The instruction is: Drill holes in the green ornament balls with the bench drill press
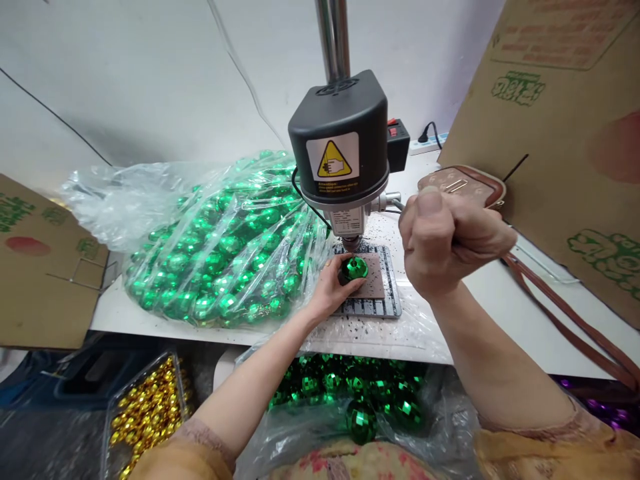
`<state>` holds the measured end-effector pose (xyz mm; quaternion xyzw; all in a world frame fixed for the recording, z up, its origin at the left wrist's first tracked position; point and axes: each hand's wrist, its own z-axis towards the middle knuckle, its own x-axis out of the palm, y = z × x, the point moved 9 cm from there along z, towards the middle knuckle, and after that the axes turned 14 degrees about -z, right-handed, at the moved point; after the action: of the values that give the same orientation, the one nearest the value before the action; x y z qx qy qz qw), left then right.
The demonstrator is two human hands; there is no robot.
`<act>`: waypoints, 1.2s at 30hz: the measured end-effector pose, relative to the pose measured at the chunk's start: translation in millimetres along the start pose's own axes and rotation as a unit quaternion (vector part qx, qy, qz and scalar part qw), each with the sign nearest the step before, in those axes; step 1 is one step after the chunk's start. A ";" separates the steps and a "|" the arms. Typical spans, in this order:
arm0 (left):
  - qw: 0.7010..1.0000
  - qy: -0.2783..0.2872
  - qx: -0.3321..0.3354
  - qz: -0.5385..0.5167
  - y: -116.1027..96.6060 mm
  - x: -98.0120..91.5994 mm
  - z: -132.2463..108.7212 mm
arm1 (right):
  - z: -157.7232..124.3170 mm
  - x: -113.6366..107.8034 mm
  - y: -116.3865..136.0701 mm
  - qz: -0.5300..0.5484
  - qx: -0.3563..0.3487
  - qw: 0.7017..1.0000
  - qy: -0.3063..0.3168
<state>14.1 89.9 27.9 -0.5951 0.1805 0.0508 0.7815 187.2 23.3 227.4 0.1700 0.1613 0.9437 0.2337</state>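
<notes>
Head view: left hand [330,285] pinches green ball [357,269] between thumb and fingers, on pinkish board [376,281] under drill press [340,137]. Ball round, long axis unclear; dark spot [355,262] faces up toward chuck [352,243]. Right hand [443,243] fisted by lever [393,199]; cannot tell whether gripping it.

I'm peering in from afar at what looks like a small workshop, and there on the white table [113,313] stands a drill-press-type machine [345,120], yellow warning triangle [333,159] up front, dark shavings [353,328] peppering its slotted base plate [393,305]! Over to the left, a clear plastic bag [115,207] bulges with shiny green balls [220,247], while lower down there's a tray [181,387] heaped with gold ones [150,407], and printed cardboard [555,160] stands at both sides.
</notes>
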 end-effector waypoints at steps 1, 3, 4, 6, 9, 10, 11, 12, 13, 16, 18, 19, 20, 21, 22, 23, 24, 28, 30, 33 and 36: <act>1.000 0.000 0.000 0.000 -0.3 -0.1 0.0 | -1.1 -0.8 -0.8 -0.004 -0.003 1.000 -0.003; 1.000 -0.001 0.001 -0.002 -0.4 -0.2 0.1 | -3.4 -2.1 -2.3 -0.011 -0.008 1.000 -0.008; 1.000 -0.001 0.001 -0.003 -0.4 -0.2 0.1 | -4.6 -2.7 -2.4 -0.010 -0.014 1.000 -0.010; 1.000 -0.005 0.002 -0.007 -0.5 -0.3 0.0 | -6.8 -3.5 -2.2 -0.007 -0.024 1.000 -0.008; 1.000 -0.008 0.003 -0.009 -0.5 -0.2 -0.3 | -9.5 -4.4 -0.2 0.003 -0.043 0.999 -0.004; 1.000 -0.007 0.003 -0.010 -0.3 0.0 -0.4 | -10.1 -5.2 0.8 0.007 -0.052 0.999 -0.007; 1.000 -0.007 0.003 -0.011 -0.1 0.2 -0.4 | -10.6 -5.9 2.3 0.011 -0.063 0.998 -0.011; 1.000 -0.006 0.003 -0.012 0.1 0.2 -0.3 | -11.1 -6.8 3.8 0.014 -0.076 0.997 -0.017; 1.000 -0.005 0.003 -0.013 0.3 0.1 -0.2 | -11.6 -7.4 5.6 0.017 -0.091 0.996 -0.022; 1.000 -0.002 0.003 -0.012 1.1 -0.1 0.1 | -13.0 -7.9 7.8 0.031 -0.121 0.992 -0.026; 1.000 0.000 0.001 -0.013 1.2 -0.2 0.0 | -14.4 -8.1 6.1 0.042 -0.128 0.991 -0.022; 1.000 0.000 0.001 -0.014 1.0 -0.3 -0.2 | -15.7 -8.4 5.1 0.045 -0.132 0.990 -0.019; 1.000 0.000 0.001 -0.016 0.3 -0.4 -0.5 | -17.5 -9.0 4.1 0.047 -0.137 0.989 -0.016; 1.000 -0.001 0.001 -0.018 -0.5 -0.5 -1.0 | -19.7 -9.8 3.5 0.049 -0.144 0.988 -0.013; 1.000 -0.002 0.002 -0.019 -1.5 -0.7 -1.4 | -22.2 -10.5 3.2 0.051 -0.152 0.987 -0.010; 1.000 -0.003 0.003 -0.020 -2.4 -0.9 -1.9 | -24.5 -10.8 3.4 0.053 -0.159 0.986 -0.006; 1.000 -0.004 0.003 -0.021 -2.9 -1.0 -2.2 | -26.3 -11.1 4.3 0.055 -0.164 0.985 -0.003; 0.999 -0.003 -0.004 -0.035 -0.6 1.3 -1.2 | -17.2 -9.1 6.3 0.031 -0.109 0.993 -0.016; 0.999 -0.011 -0.010 -0.046 0.6 1.7 -0.6 | -3.3 -3.5 1.3 -0.018 -0.020 1.000 -0.016; 0.998 -0.049 -0.004 -0.030 -7.4 -3.9 -6.1 | 15.5 5.2 -1.3 -0.050 0.065 0.997 -0.002; 0.998 -0.043 0.005 0.038 -27.5 -9.2 -25.6 | 25.0 8.9 -1.4 -0.037 0.088 0.995 0.008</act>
<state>8.0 58.9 50.3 -0.5807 0.1692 0.1051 0.7893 190.2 34.5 251.2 0.1760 0.2520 0.9179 0.2511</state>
